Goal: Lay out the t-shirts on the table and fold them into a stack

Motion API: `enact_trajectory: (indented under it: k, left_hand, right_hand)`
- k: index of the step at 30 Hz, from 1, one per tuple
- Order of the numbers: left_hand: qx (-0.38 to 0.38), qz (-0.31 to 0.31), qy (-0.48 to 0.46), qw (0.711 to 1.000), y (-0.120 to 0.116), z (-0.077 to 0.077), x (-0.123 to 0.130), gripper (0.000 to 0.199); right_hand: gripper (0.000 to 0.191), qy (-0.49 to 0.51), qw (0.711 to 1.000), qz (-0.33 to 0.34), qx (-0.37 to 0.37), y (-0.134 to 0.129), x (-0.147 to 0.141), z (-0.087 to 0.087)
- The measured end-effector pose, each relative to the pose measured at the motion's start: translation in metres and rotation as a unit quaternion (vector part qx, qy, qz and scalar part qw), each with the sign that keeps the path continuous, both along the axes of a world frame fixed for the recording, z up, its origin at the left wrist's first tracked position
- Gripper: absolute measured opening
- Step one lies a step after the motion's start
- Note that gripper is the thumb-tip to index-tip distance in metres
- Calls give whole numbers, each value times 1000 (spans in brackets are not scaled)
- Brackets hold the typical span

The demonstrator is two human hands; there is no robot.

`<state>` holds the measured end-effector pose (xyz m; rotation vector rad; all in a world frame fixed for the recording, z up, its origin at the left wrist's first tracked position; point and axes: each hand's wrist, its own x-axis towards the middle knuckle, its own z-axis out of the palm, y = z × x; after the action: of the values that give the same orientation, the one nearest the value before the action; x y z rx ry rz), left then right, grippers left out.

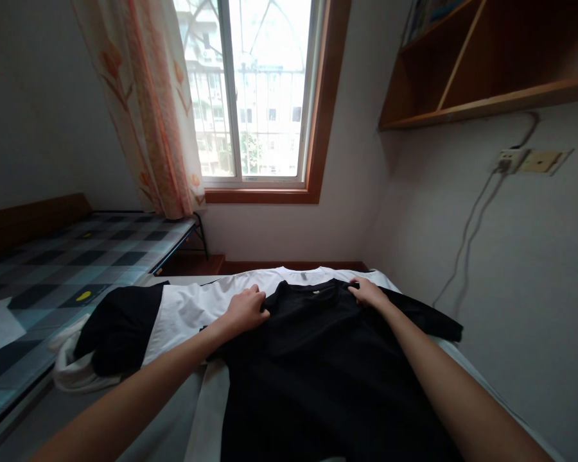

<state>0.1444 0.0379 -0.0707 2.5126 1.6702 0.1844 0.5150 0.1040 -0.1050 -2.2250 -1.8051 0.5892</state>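
A black T-shirt (327,366) is spread out with its neckline at the far side and its body toward me. My left hand (248,308) grips it at the left shoulder, fingers curled into the cloth. At the other shoulder, my right hand (368,293) pinches the fabric beside the collar. Beneath the black shirt lies a white shirt (187,311), its collar showing just past the black one. To the left, a bunched black garment (125,324) rests against the white cloth, with an off-white piece of cloth (72,372) partly under it.
A bed with a checked cover (120,256) stands at the left, a white sheet of paper (0,327) on it. Ahead are a window (264,96) and a flowered curtain (149,115). A wooden shelf (486,96) hangs at upper right, above a wall socket (510,159) with a cord.
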Motion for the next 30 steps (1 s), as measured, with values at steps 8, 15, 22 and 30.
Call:
enact_trajectory:
  k: [8, 15, 22, 30]
  left_hand:
    - [34, -24, 50, 998, -21, 2, -10, 34]
    - [8, 73, -100, 992, 16, 6, -35, 14]
    - [-243, 89, -487, 834, 33, 40, -65, 14]
    - [-95, 49, -519, 848, 61, 137, -88, 25]
  right_hand:
    - [13, 126, 990, -38, 52, -2, -4, 4]
    - [10, 407, 906, -107, 47, -16, -18, 12]
    - [7, 547, 813, -119, 161, -38, -28, 39]
    - [12, 556, 718, -43, 417, -26, -39, 133]
